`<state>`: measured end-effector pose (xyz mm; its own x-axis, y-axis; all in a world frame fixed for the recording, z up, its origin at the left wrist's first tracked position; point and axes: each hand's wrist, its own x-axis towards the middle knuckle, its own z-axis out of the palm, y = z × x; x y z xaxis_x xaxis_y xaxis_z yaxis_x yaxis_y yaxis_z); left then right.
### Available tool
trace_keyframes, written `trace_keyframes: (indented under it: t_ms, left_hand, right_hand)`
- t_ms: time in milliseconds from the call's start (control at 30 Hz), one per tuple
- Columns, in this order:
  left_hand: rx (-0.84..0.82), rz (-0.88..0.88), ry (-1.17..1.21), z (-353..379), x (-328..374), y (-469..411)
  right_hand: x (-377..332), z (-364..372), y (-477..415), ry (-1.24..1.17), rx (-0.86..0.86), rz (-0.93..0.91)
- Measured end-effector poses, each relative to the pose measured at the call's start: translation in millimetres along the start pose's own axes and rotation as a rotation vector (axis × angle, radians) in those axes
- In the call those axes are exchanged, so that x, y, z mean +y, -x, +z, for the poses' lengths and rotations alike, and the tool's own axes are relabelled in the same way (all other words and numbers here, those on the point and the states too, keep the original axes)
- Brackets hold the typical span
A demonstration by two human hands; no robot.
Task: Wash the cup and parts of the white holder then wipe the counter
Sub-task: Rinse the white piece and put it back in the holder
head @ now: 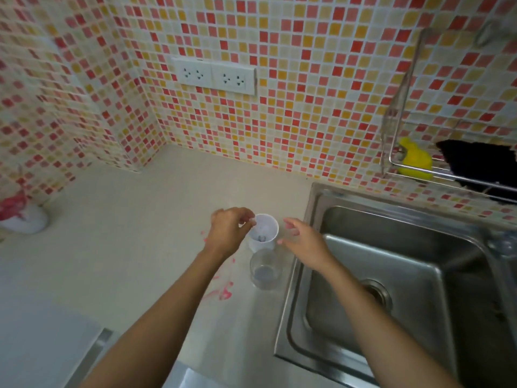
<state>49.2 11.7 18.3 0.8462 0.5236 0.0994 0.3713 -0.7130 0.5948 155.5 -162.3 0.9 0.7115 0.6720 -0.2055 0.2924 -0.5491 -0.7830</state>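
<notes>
My left hand [229, 233] pinches the white holder [264, 231] by its rim; my right hand [305, 239] hovers just right of it, fingers [291, 223] spread; the cup [264, 271] stands just in front.

Home kitchen: steel sink [391, 275] (mosaic tiles [307, 107]), counter [140, 247].

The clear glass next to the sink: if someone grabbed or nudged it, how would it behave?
The clear glass looks rigid and probably breakable, so a knock toward the sink close beside it seems risky. It stands upright on a flat base, so a push would likely slide it rather than roll it.
</notes>
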Motion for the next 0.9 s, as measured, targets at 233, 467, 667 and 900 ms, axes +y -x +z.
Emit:
trace_keyframes:
  t_ms: [233, 467, 667, 900]
  left_hand:
    - [-0.075, 0.031, 0.041, 19.4, -17.6, -11.8]
    - [-0.141, 0.123, -0.047, 29.9, -16.4, -21.2]
    - [-0.211, 0.183, -0.056, 14.1, -19.3, -22.3]
    - [-0.237, -0.015, 0.222, 19.0, -54.6, 55.7]
  right_hand:
    - [-2.7, 26.0, -17.2, -0.132, -0.008, -0.006]
    - [-2.4, 31.5, -27.5, -0.139, -0.101, 0.016]
    - [-4.8, 39.9, -39.2, -0.177, -0.131, 0.021]
    - [16.3, 23.4, -37.1, -0.208, 0.168, 0.059]
